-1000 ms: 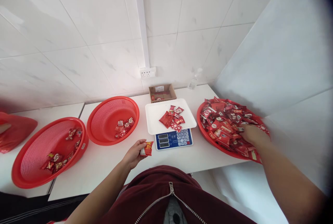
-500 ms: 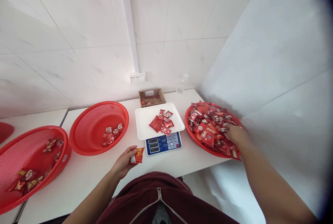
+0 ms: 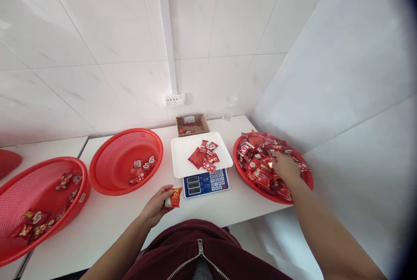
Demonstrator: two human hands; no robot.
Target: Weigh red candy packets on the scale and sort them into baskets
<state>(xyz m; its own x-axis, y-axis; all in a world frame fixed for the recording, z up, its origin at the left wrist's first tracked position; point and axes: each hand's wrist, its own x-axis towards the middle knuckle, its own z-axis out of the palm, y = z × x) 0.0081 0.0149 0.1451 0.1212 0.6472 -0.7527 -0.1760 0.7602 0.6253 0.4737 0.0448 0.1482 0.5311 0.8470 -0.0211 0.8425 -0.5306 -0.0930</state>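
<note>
My left hand (image 3: 158,205) pinches a small red snack packet with yellow print (image 3: 174,197) in front of the scale. My right hand (image 3: 285,167) reaches into the heaped red basket (image 3: 237,169) on the right, among many red snack packets (image 3: 261,178). Its fingertips are partly hidden there, and whether they grip a packet is not clear. Between the hands stands a digital scale (image 3: 206,183) with a blue keypad. On its white tray (image 3: 182,154) lies a small pile of red packets (image 3: 206,157).
Left of the scale sits a red mesh basket (image 3: 110,158) with several packets. Another red basket (image 3: 70,210) at the far left also holds some. Behind the scale are a cardboard box (image 3: 193,125) and a clear plastic bottle (image 3: 228,114) near the tiled wall.
My right hand has moved leftward within the heaped basket, toward its middle. My left hand still holds the same packet. The view has tilted slightly.
</note>
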